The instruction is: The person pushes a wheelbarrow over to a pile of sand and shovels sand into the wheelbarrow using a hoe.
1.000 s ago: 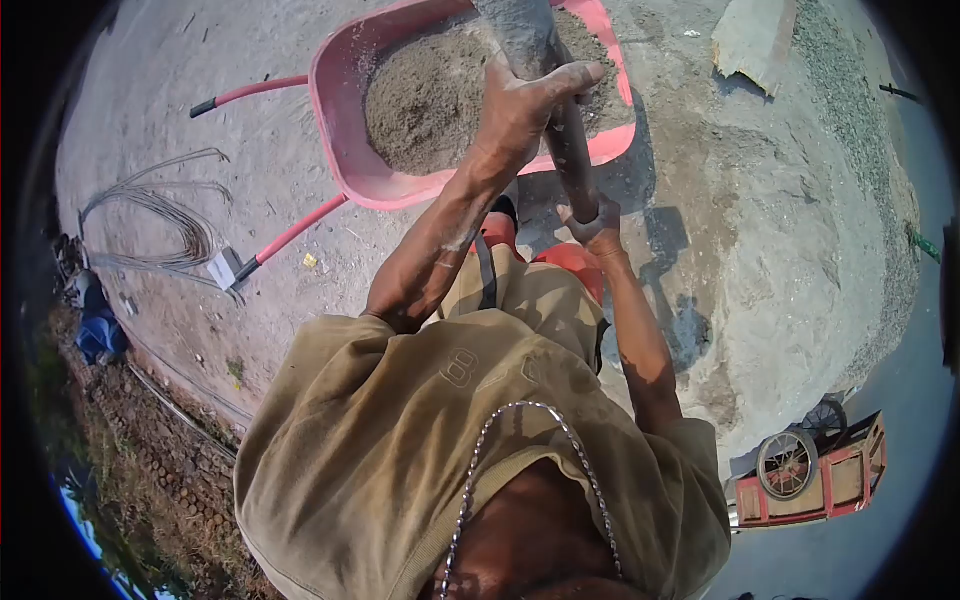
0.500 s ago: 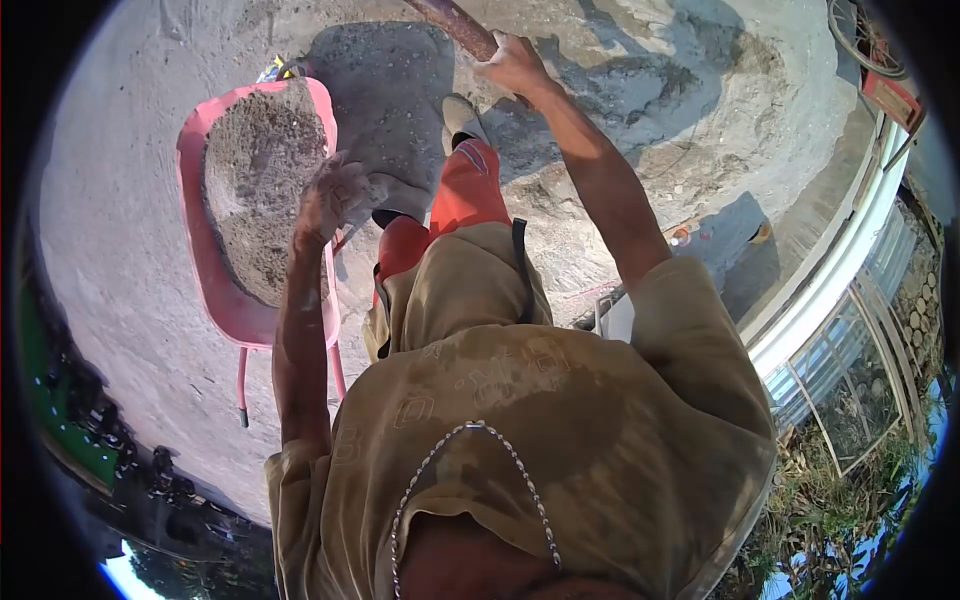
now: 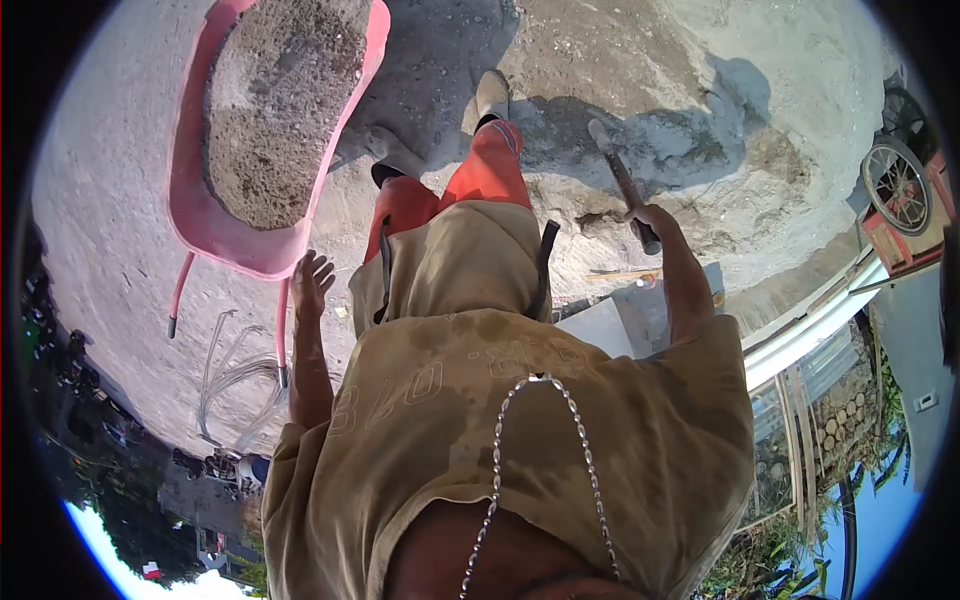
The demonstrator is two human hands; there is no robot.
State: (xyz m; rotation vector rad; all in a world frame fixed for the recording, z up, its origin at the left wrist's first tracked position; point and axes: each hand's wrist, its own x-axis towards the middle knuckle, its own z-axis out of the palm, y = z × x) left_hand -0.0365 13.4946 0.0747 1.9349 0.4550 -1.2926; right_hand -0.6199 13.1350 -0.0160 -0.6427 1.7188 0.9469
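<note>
My right hand (image 3: 650, 222) is wrapped round the handle of a shovel (image 3: 625, 185), out at my right side over the pale, sandy ground. The tool's far end points away from me. On the other side, my left hand (image 3: 312, 284) is empty with its fingers apart, beside the near end of a pink wheelbarrow (image 3: 232, 258) and one of its handles. Grey-brown sand (image 3: 275, 140) fills the wheelbarrow tray.
A coil of wire (image 3: 235, 385) lies beyond the wheelbarrow handles at the left. At the far right stands a red cart with spoked wheels (image 3: 898, 187). Timber frames and stacked logs (image 3: 842, 428) are at the lower right.
My left hand has let go of the shovel and moved back near the wheelbarrow handles. My right hand has swung the shovel to the right and lowered it. The view has turned.
</note>
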